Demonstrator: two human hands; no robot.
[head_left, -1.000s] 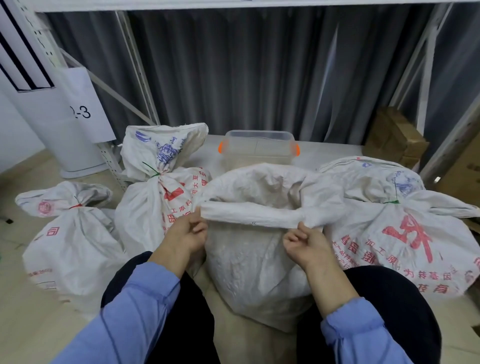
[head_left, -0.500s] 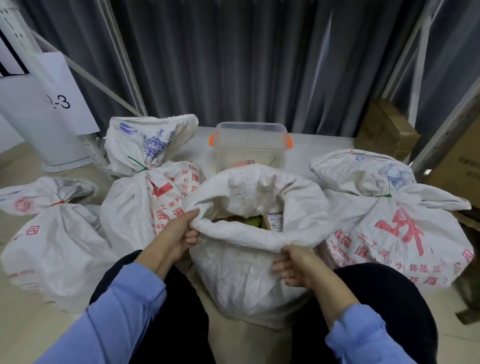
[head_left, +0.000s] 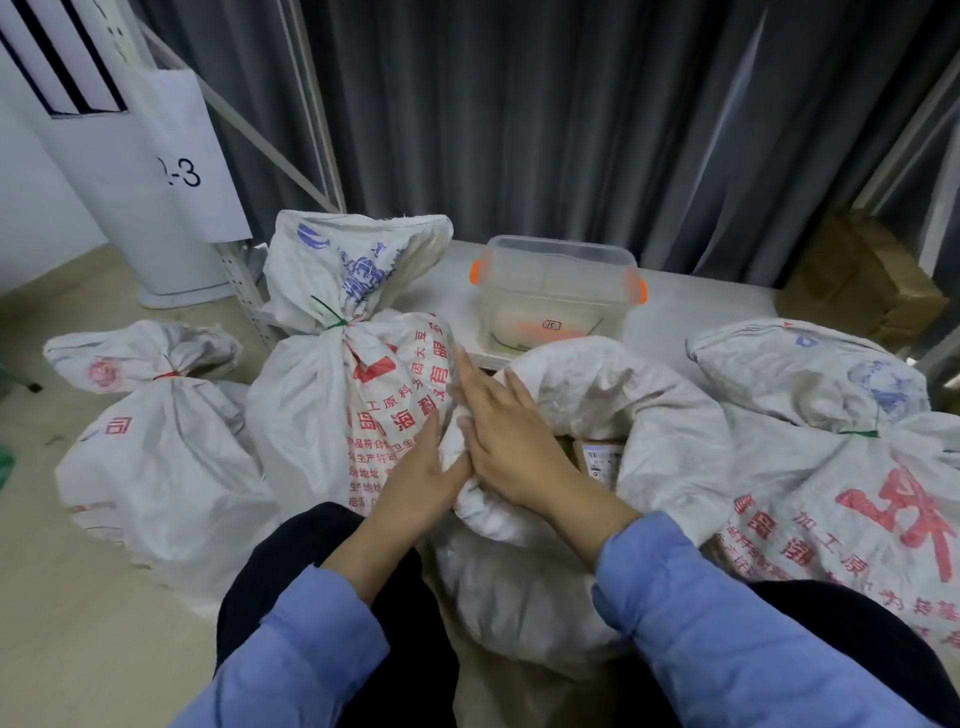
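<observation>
An open white woven sack (head_left: 649, 415) stands between my knees, its rim rolled down into a thick collar. Inside, a small labelled box (head_left: 597, 460) shows past my right wrist. My left hand (head_left: 423, 480) holds the collar at its left side, thumb up along the outside, fingers tucked under the roll. My right hand (head_left: 501, 436) reaches across and lies flat on the same part of the collar, fingers straight and pointing left and away.
Tied sacks stand close by: one with a green tie (head_left: 343, 395) just left, one with a red tie (head_left: 156, 447) far left, one at the right (head_left: 841, 467). A clear lidded tub (head_left: 556, 291) sits behind on a low white board. Cardboard boxes (head_left: 857, 280) are at the back right.
My right hand left the sack's near rim, opened and crossed over to the left side beside my left hand. The rim is rolled lower. My view moved closer and slightly left.
</observation>
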